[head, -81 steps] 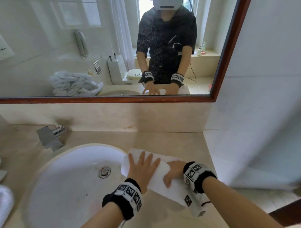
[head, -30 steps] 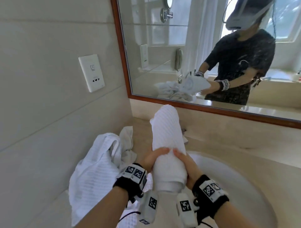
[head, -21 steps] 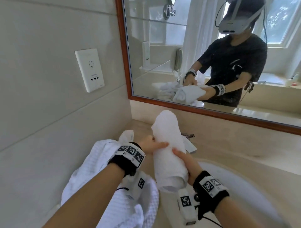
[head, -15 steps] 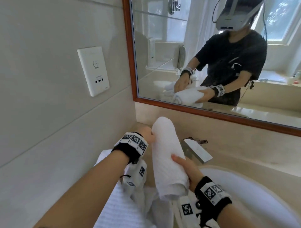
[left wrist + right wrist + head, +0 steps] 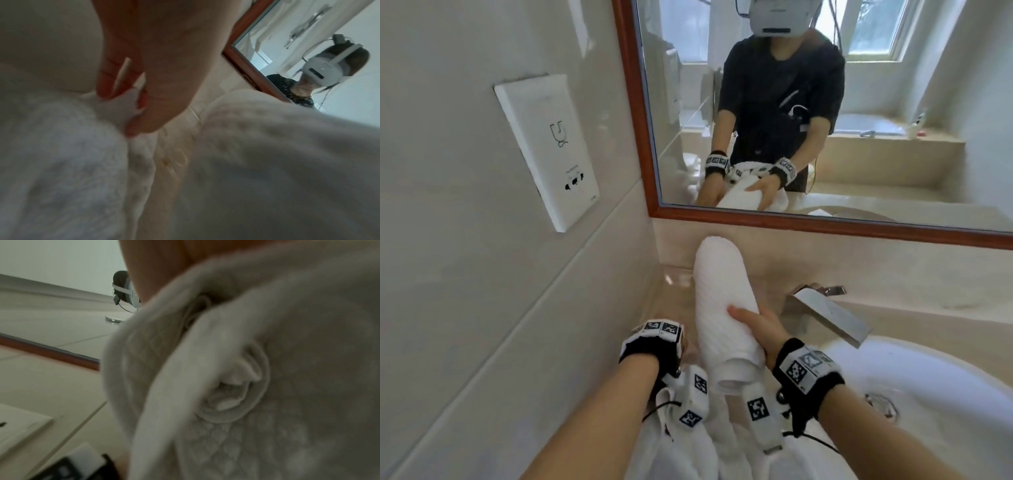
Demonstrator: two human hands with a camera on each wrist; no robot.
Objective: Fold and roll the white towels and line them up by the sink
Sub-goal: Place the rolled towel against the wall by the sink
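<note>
Hands first, then? — Right hand is wrapped round the near half of the rolled towel, thumb across the top, fingers curled under. Left hand sits on the far side of the roll from it, mostly hidden behind its wrist band; the left wrist view shows its fingers hanging straight down, tips touching loose cloth, curled round nothing I can see.

— Work down from the biggest item.

— Mirror ahead of both hands, above the counter. Sink to the right of the right hand, its faucet just beyond that hand. Pile of unrolled white towels beneath both wrists, nearer the person. Rolled towel between the hands, slanting up and away toward the wall corner; whether its far end touches the counter I cannot tell. Wall socket plate up and left of the left hand. Smallest: the spiral end of the roll, tight and intact in the right wrist view.

— Step in hand?

— Rolling looks complete; in my judgement this is the placing step.

— Next move requires?

— Lower the roll onto bare counter left of the sink, seam down so it stays wound, then take a towel from the pile.
</note>
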